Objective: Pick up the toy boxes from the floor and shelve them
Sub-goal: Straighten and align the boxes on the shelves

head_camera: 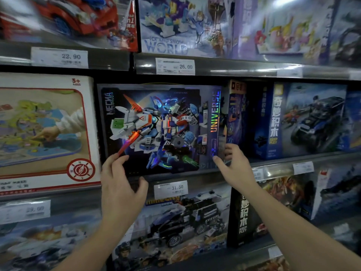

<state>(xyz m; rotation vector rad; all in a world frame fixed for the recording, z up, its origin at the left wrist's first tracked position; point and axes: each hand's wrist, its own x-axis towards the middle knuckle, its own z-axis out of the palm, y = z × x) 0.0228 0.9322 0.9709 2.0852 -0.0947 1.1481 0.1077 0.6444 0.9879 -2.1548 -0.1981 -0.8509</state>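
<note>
A dark "Mecha Universe" toy box with a robot picture stands upright on the middle shelf, front facing me. My left hand is at its lower left corner, fingertips touching the box front and edge, thumb spread apart below over the shelf rail. My right hand is at the lower right corner, thumb on the front face and fingers curled around the right edge, pinching it.
A white map puzzle box stands to the left, blue car boxes to the right. Upper shelf boxes sit close above. A police truck box fills the shelf below. Price tags line the rails.
</note>
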